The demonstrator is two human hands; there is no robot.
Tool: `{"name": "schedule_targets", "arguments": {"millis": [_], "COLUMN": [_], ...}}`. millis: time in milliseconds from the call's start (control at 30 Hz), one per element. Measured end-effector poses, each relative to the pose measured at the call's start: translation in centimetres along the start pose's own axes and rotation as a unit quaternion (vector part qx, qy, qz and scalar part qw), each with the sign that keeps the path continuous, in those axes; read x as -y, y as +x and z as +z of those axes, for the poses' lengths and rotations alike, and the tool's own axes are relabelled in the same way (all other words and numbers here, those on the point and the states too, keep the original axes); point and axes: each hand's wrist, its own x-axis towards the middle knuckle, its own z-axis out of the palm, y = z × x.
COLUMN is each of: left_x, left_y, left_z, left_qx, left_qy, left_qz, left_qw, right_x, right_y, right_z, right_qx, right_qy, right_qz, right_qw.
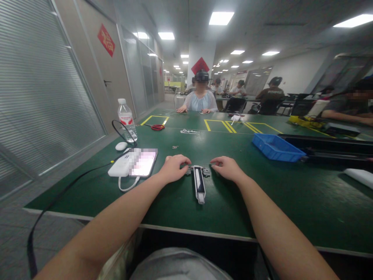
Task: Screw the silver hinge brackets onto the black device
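As bracket point(199, 184) lies flat, left hand point(174, 168), right hand point(225, 168) touch its far end.

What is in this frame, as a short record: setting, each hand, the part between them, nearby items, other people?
setting: green table in a long workroom
left hand: knuckles up, fingertips at the left of the far end of the metal bracket assembly
right hand: knuckles up, fingertips at its right
assembly: narrow black-and-white bar, flat on the table, lengthwise toward the wearer
left of hands: phone, white power bank, water bottle
right of hands: blue bin
far side: red scissors; seated person facing this way
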Motion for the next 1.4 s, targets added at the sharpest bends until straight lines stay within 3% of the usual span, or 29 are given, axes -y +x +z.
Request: {"name": "schedule_targets", "arguments": {"millis": [267,767,1400], "left_x": [0.0,0.2,0.1], "left_y": [-0.1,0.0,0.1], "left_z": [0.0,0.2,0.2], "left_qx": [0.002,0.013,0.020], "left_qy": [-0.003,0.010,0.019], "left_qz": [0.010,0.019,0.020], "left_qw": [1.000,1.000,0.999], "right_x": [1.1,1.3,1.4], "right_y": [-0.4,-0.2,-0.2], "right_z": [-0.1,0.6,1.3], "right_qx": [0.019,0.027,0.056], "right_qy": [0.002,0.184,0.253], "right_qz": [-0.021,-0.024,-0.024], "right_qw": [1.000,0.982,0.966]}}
